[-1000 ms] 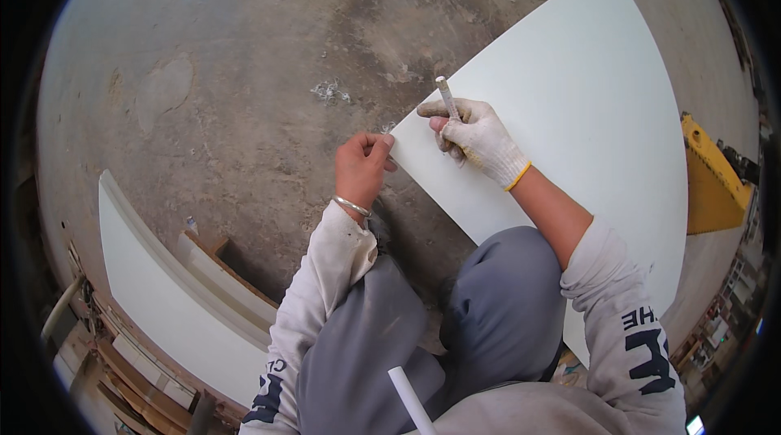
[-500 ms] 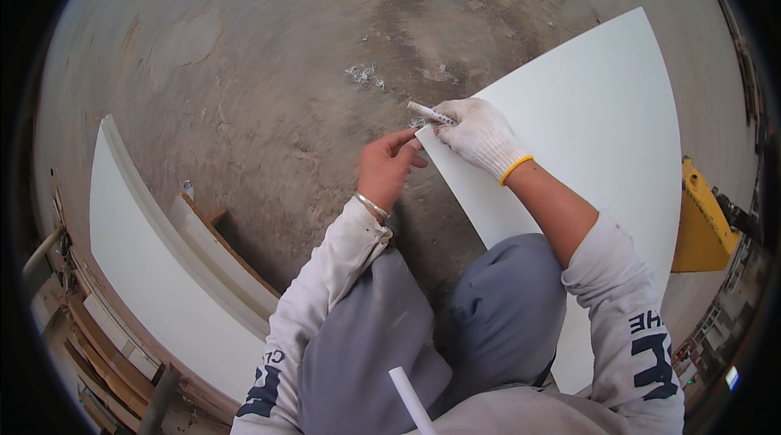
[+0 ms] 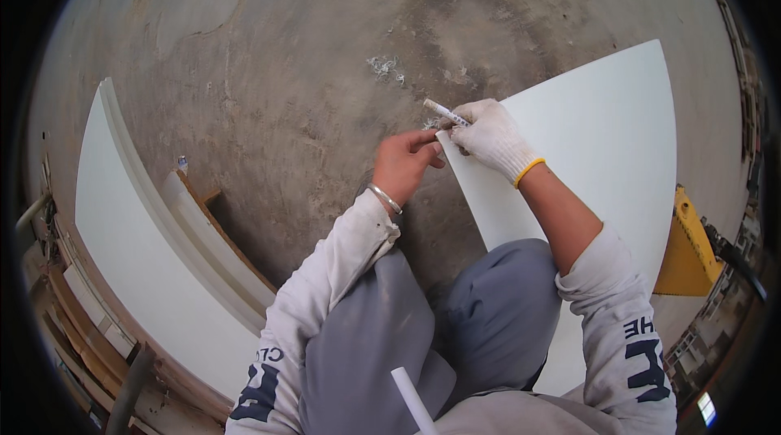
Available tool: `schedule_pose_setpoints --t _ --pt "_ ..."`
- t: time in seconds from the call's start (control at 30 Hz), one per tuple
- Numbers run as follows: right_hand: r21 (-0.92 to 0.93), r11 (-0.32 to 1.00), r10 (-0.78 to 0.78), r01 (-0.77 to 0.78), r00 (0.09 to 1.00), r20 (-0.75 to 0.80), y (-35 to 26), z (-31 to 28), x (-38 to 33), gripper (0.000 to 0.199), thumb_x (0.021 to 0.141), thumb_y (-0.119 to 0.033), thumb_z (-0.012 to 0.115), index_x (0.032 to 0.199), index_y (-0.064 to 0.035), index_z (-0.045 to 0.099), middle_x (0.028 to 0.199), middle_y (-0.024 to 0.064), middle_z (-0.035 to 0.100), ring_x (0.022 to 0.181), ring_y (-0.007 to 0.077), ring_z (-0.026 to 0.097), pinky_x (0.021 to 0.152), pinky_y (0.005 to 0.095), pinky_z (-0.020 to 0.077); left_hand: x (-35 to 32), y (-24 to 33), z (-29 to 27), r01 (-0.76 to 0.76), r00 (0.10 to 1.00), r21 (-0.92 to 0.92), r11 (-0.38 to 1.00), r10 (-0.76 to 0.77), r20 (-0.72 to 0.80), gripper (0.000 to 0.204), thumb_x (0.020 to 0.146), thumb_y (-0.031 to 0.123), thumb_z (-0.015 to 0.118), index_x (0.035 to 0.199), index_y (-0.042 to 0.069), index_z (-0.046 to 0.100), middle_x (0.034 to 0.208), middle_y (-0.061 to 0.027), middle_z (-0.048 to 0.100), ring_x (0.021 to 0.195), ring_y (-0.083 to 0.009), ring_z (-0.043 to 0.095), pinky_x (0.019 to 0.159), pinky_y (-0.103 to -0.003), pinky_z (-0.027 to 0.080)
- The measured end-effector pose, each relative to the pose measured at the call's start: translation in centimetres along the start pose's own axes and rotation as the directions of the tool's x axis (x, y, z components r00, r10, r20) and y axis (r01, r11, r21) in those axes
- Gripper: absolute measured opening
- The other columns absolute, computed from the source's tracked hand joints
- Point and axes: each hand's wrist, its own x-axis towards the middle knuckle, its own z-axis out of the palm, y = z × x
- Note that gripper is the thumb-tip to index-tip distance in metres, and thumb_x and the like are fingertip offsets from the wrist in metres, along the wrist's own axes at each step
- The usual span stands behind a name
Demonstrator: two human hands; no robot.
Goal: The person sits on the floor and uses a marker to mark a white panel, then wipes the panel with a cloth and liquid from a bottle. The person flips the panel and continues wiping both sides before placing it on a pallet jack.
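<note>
A large white panel [image 3: 586, 158] lies to the right, its near-left corner pointing toward my hands. My left hand [image 3: 403, 165], bare with a silver bangle at the wrist, has its fingers bent around that corner, index finger and thumb against the edge. My right hand [image 3: 495, 140], in a white knit glove with a yellow cuff, is closed on a slim white pen-like stick [image 3: 447, 114] with dark print. The stick points up and left, above the corner. Its lower end is hidden by the glove. Small white shavings [image 3: 429, 122] show just beyond the fingertips.
More white shavings [image 3: 386, 69] lie on the grey concrete floor [image 3: 285, 85]. Other white panels [image 3: 130, 231] stand at the left, beside wooden boards [image 3: 85, 333]. A yellow metal part [image 3: 687, 252] sits past the panel at right. My bent knees [image 3: 508, 305] are close below my hands.
The view has shifted slightly, so floor and panels sit differently in it. Both hands stay at the panel's corner, and the right still holds the stick.
</note>
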Motion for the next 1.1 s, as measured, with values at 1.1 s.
schedule_pose_setpoints --t 1.1 --pt "0.114 0.981 0.152 -0.156 0.988 0.035 -2.0 -1.0 -1.4 0.024 0.087 -0.017 0.065 0.105 -0.0056 0.075 0.068 0.0087 0.067 0.054 0.0143 0.062 0.051 0.0331 0.051 0.0 -0.2 -0.2 0.016 1.0 0.003 1.0 -0.016 0.017 0.032 0.092 0.004 0.065 0.123 -0.005 0.067 0.097 -0.0091 0.075 0.084 -0.0148 0.072 0.079 -0.027 0.053"
